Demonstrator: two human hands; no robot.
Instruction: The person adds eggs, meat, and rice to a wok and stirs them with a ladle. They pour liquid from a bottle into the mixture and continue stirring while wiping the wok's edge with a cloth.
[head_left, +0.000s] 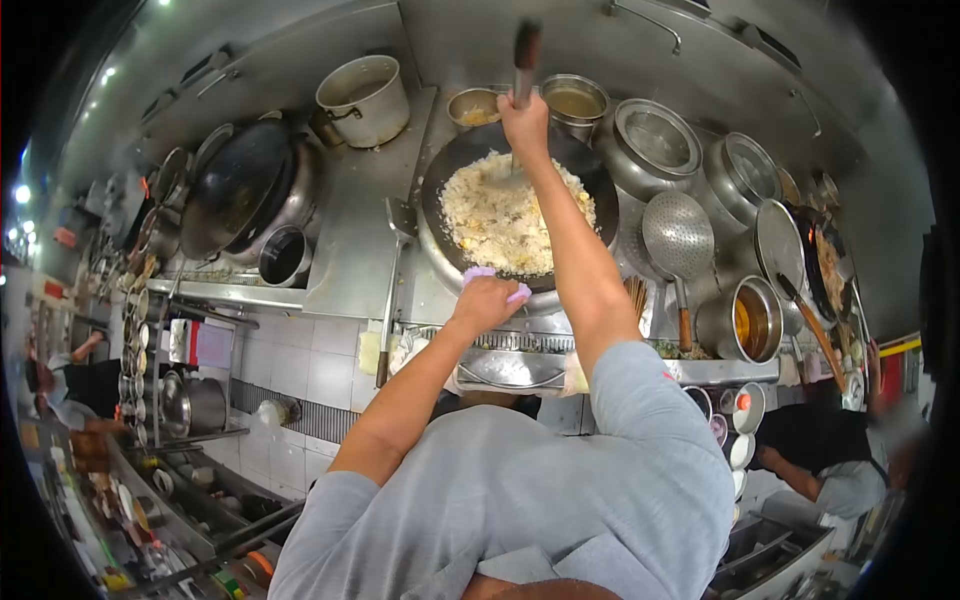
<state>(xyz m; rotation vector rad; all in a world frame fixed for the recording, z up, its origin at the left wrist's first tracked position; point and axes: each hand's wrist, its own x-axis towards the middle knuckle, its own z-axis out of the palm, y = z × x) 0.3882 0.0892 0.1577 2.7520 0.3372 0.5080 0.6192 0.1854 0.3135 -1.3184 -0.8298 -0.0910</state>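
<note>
A large dark wok (440, 170) holds a heap of rice (500, 220) with yellow bits in it. My left hand (488, 303) is closed on a purple cloth (478, 273) at the wok's near rim. Over the far part of the wok, my right hand (525, 125) grips the handle of a utensil (524, 60), which stands nearly upright. Its lower end is blurred and reaches into the rice.
A ladle (395, 225) lies left of the wok, a perforated skimmer (678, 235) to its right. Around them stand a tall pot (365, 100), lidded pots (655, 140) and an oil pot (752, 318). Co-workers (815, 450) are at both sides.
</note>
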